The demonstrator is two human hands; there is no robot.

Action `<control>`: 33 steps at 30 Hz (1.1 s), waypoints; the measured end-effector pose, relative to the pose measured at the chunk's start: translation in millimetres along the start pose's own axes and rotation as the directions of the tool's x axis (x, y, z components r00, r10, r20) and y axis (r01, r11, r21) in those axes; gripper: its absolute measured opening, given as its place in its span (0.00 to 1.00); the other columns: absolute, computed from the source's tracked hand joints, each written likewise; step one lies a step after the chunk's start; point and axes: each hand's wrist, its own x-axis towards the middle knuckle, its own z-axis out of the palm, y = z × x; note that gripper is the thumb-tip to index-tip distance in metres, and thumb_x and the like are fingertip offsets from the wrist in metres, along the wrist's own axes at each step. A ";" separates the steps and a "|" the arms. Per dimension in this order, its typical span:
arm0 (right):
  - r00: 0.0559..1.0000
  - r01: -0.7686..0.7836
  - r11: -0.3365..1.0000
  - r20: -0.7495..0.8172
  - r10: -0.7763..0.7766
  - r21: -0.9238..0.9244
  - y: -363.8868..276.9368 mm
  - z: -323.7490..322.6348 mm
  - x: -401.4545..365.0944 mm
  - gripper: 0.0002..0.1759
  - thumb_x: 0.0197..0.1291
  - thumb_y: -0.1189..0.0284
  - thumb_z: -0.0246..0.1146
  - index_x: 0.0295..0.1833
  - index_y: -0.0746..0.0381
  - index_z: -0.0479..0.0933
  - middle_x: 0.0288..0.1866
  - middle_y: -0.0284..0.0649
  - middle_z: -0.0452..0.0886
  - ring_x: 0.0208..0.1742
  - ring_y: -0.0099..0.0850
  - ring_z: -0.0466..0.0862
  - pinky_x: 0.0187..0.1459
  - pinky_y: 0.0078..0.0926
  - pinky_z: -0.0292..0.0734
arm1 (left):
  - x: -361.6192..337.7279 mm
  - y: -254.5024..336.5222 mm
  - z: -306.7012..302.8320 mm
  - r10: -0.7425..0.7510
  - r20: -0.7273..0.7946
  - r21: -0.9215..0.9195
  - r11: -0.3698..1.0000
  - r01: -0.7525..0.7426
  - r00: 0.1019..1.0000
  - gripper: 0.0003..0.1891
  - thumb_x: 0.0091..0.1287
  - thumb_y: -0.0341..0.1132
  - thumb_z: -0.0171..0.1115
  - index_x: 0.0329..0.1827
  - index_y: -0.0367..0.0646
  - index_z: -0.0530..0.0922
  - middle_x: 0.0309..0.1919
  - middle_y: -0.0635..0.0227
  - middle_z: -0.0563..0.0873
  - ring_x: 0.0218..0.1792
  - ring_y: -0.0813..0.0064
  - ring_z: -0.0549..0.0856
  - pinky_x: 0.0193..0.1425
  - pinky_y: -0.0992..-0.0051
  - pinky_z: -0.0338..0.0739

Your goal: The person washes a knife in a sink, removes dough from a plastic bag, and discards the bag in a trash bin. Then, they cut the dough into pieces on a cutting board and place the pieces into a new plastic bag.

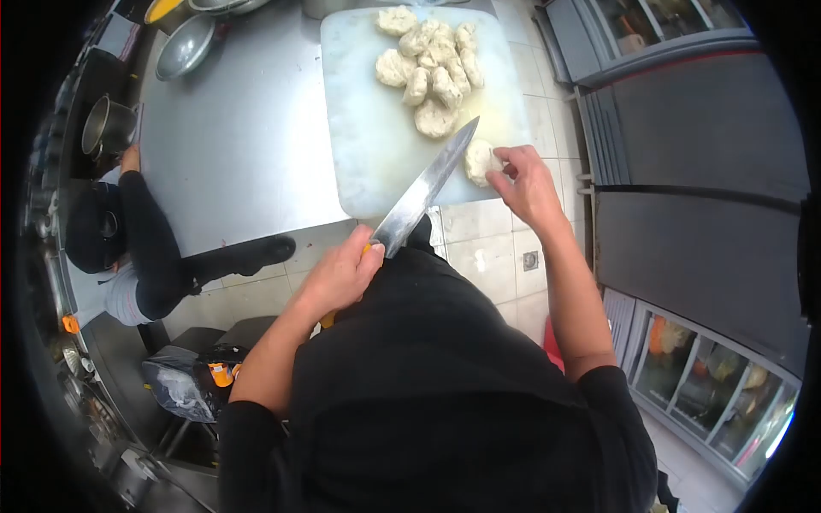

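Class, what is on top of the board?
Dough lumps lie on the board, and the knife reaches over it. The surface beneath the lumps is covered, so unseen.

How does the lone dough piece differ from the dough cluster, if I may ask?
The lone piece lies by the near right corner of the board; the cluster lies farther away. The right hand touches the lone piece; no hand touches the cluster. Both are pale and lie on the board.

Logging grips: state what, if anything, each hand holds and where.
Left hand: knife, by the handle. Right hand touches dough piece at its edge; grip unclear.
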 end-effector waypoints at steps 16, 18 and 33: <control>0.999 -0.046 0.998 0.026 0.047 -0.050 1.6 4.0 4.4 0.20 0.56 0.70 0.75 0.53 0.65 0.84 0.43 0.45 0.83 0.39 0.36 0.84 0.45 0.34 0.82 | -5.3 13.9 -4.5 -0.140 0.276 -0.229 0.951 0.207 0.951 0.14 0.78 0.41 0.46 0.42 0.37 0.67 0.23 0.67 0.75 0.14 0.74 0.76 0.22 0.69 0.72; 0.999 -0.044 0.999 0.019 0.045 -0.030 3.9 5.1 5.7 0.20 0.56 0.70 0.75 0.53 0.64 0.84 0.42 0.44 0.83 0.39 0.35 0.84 0.44 0.34 0.81 | 0.9 19.3 -1.4 -0.099 0.285 -0.226 0.960 0.167 0.953 0.14 0.77 0.40 0.47 0.41 0.37 0.67 0.22 0.67 0.74 0.14 0.74 0.75 0.22 0.70 0.72; 1.000 -0.019 0.998 0.025 0.018 0.065 12.3 5.2 7.3 0.19 0.54 0.70 0.76 0.50 0.66 0.85 0.40 0.46 0.83 0.38 0.39 0.85 0.43 0.37 0.81 | 46.8 49.4 38.1 -0.042 0.289 -0.300 0.945 0.132 0.956 0.12 0.76 0.40 0.46 0.45 0.38 0.68 0.22 0.70 0.74 0.14 0.78 0.74 0.21 0.73 0.70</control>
